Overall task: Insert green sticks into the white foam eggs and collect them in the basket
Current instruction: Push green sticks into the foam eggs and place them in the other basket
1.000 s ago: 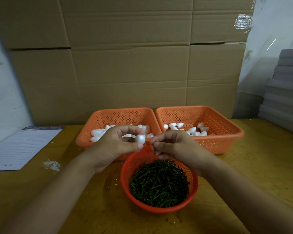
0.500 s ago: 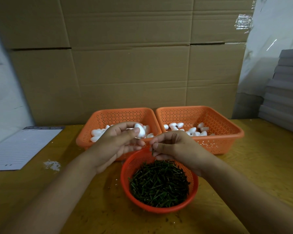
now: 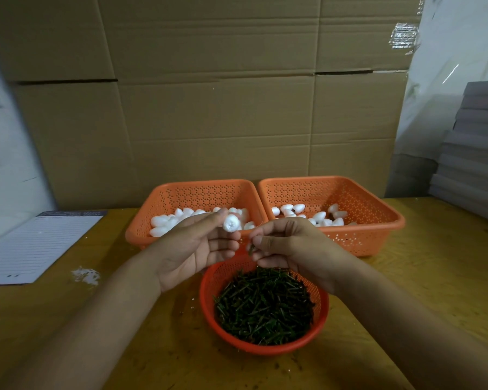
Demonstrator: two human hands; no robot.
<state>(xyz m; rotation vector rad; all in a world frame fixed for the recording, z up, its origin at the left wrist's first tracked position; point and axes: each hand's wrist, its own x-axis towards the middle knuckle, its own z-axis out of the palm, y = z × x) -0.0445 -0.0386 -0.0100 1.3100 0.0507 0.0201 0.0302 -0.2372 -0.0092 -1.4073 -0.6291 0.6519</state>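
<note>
Your work surface is a yellowish wooden table [image 3: 423, 277]. On it at the far side you have two square orange baskets touching side by side, the left basket [image 3: 141, 235] and the right basket [image 3: 389, 223], both holding white foam eggs, and nearer you a round red basket [image 3: 209, 282] filled with green sticks. At your left lie a lined sheet of paper [image 3: 31, 249] and, just beside it, a small patch of white crumbs [image 3: 85, 275].

A white foam egg [image 3: 231, 223] sits at the left hand's [image 3: 200, 249] fingertips, near a green stick [image 3: 251, 248] pinched in the right hand [image 3: 288, 246].
</note>
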